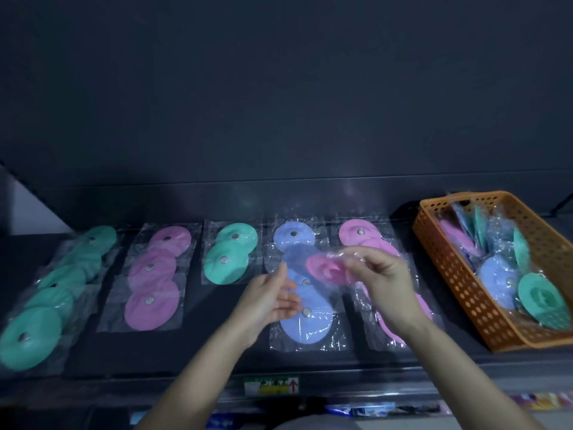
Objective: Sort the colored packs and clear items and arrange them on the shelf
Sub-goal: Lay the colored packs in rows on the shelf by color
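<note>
Round coloured discs in clear plastic packs lie in columns on the dark shelf (217, 361): a green column (46, 308) at the far left, a pink column (155, 280), a short green column (229, 256), a blue column (305, 321) and a pink column (362, 234) on the right. My right hand (384, 283) pinches a pink pack (325, 268) by its clear wrapper, held above the blue and right pink columns. My left hand (269, 299) hovers just left of it, fingers apart and empty.
An orange perforated basket (459, 290) stands on the right end of the shelf, tilted, with several pink, blue and green packs inside. A dark wall rises behind the shelf. A label (271, 386) sits on the shelf's front edge, with goods on a lower level.
</note>
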`<control>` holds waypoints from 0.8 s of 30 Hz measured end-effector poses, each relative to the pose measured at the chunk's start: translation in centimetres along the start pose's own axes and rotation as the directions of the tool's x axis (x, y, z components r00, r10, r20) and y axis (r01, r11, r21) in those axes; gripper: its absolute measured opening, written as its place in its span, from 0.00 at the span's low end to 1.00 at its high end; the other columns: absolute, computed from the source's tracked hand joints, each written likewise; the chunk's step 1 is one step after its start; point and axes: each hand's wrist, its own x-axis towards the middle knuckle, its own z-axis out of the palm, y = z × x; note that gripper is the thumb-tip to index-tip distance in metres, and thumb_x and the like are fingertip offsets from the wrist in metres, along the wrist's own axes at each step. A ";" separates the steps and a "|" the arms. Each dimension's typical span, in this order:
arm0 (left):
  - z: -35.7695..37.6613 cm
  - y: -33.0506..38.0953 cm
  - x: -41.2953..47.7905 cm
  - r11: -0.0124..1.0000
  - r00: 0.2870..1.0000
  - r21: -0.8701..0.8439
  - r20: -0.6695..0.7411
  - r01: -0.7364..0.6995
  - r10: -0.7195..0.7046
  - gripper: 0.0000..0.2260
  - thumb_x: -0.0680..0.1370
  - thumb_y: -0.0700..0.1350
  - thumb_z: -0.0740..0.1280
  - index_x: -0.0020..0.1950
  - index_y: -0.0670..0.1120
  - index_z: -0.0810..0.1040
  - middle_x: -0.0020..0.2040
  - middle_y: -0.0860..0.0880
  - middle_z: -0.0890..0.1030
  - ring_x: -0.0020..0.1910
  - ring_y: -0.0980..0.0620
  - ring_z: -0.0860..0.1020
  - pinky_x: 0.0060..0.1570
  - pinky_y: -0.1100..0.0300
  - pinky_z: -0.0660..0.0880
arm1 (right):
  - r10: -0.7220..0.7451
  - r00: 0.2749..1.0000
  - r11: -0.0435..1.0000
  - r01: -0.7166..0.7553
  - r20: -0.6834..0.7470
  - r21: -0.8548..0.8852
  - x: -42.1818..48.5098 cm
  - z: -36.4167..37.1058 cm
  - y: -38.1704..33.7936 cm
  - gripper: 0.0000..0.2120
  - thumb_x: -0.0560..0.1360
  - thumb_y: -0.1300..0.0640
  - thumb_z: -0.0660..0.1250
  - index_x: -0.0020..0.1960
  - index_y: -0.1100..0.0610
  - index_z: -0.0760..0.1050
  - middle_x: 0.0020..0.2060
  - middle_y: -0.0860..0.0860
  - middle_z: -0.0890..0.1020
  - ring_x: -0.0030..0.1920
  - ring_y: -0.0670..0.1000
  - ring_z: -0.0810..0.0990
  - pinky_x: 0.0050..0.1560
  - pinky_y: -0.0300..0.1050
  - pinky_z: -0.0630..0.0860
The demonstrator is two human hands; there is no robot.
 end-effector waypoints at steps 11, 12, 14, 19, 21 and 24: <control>-6.1 -0.2 -0.2 0.849 0.998 -0.526 0.011 0.054 -0.056 0.13 0.66 0.34 0.71 0.50 0.38 0.78 0.44 0.42 0.85 0.39 0.49 0.84 0.32 0.61 0.79 | 0.089 0.937 0.927 0.046 0.338 -0.372 1.0 5.8 1.0 0.30 0.67 0.78 0.62 0.50 0.45 0.80 0.63 0.47 0.75 0.65 0.41 0.70 0.62 0.30 0.66; -6.8 -0.3 -0.4 0.848 0.999 -0.530 -0.017 0.022 -0.036 0.13 0.67 0.33 0.70 0.51 0.37 0.78 0.44 0.42 0.85 0.40 0.49 0.84 0.33 0.60 0.79 | 0.117 0.947 0.925 0.006 0.301 -0.379 1.3 6.4 1.4 0.29 0.68 0.78 0.60 0.53 0.46 0.78 0.61 0.48 0.76 0.62 0.44 0.73 0.60 0.33 0.68; -8.2 -0.6 -0.7 0.848 0.997 -0.529 -0.078 -0.036 -0.007 0.12 0.71 0.30 0.67 0.53 0.36 0.78 0.46 0.41 0.84 0.41 0.48 0.84 0.35 0.58 0.80 | 0.236 0.946 0.938 -0.162 0.224 -0.307 1.6 7.8 2.1 0.22 0.74 0.74 0.59 0.55 0.51 0.78 0.52 0.50 0.79 0.49 0.50 0.77 0.51 0.46 0.74; -11.5 -2.1 -1.9 0.918 0.975 -0.374 -0.218 -0.131 0.051 0.13 0.73 0.31 0.67 0.56 0.39 0.77 0.51 0.40 0.82 0.48 0.44 0.83 0.40 0.54 0.80 | 0.355 0.908 0.930 -0.318 0.224 -0.186 1.5 11.9 3.4 0.08 0.75 0.67 0.67 0.52 0.57 0.78 0.36 0.53 0.78 0.31 0.48 0.73 0.32 0.42 0.73; -13.0 -2.7 -2.5 0.963 0.950 -0.236 -0.307 -0.131 0.054 0.11 0.72 0.34 0.69 0.53 0.43 0.78 0.47 0.45 0.83 0.46 0.46 0.82 0.42 0.53 0.80 | 0.363 0.905 0.921 -0.313 0.221 -0.231 1.6 13.6 3.8 0.13 0.73 0.72 0.67 0.49 0.56 0.79 0.33 0.51 0.77 0.31 0.48 0.75 0.35 0.44 0.77; -15.3 -2.7 -3.5 0.993 0.906 -0.026 -0.411 -0.117 0.096 0.14 0.66 0.45 0.75 0.47 0.40 0.78 0.39 0.48 0.78 0.38 0.50 0.76 0.39 0.54 0.72 | 0.377 0.888 0.904 -0.292 0.262 -0.314 1.8 16.3 4.6 0.17 0.72 0.74 0.64 0.47 0.53 0.78 0.28 0.48 0.77 0.32 0.51 0.76 0.40 0.50 0.78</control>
